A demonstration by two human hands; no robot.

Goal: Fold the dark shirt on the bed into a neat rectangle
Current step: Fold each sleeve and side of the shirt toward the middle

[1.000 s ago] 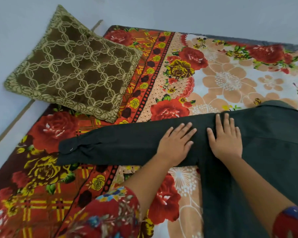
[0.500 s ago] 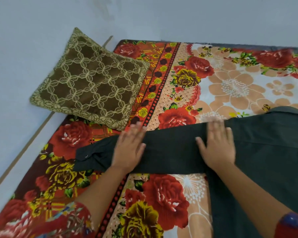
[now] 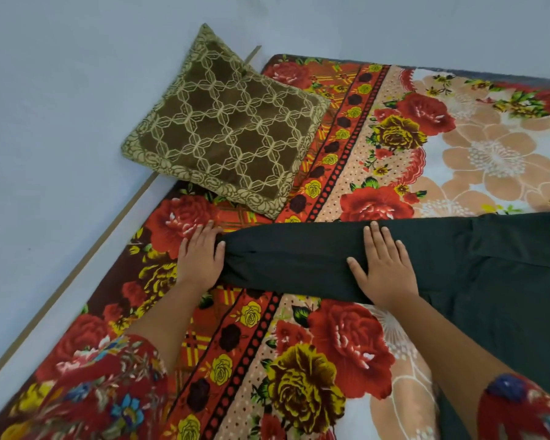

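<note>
Where the bed [image 3: 315, 360] meets the pale wall [image 3: 61, 90] on the left, its edge runs on a slant from the lower left up to the pillow [image 3: 229, 134]. A strip of flowered sheet lies bare between that edge and the left hand [image 3: 200, 258]. More bare sheet lies in front of the sleeve [image 3: 292, 258], towards the person, and beyond it towards the far edge.

The shirt [image 3: 489, 281] lies flat on the right side of the bed, its body running off the right border of the view. Its sleeve stretches leftward across the sheet as a smooth dark band.

The left hand lies palm down at the sleeve's end with fingers straight and spread. Its thumb side is against the bunched cuff and its fingertips are on the sheet; it grasps nothing. The right hand [image 3: 385, 268] lies flat on the sleeve close to where it joins the body, fingers straight and together, thumb spread out to the left. It presses the cloth and clutches nothing. Both forearms reach in from below.

The pillow sits at the bed's far left corner, partly over the edge and against the wall. It is apart from the sleeve, with a band of sheet between them. Nothing lies on the shirt but the hands.
</note>
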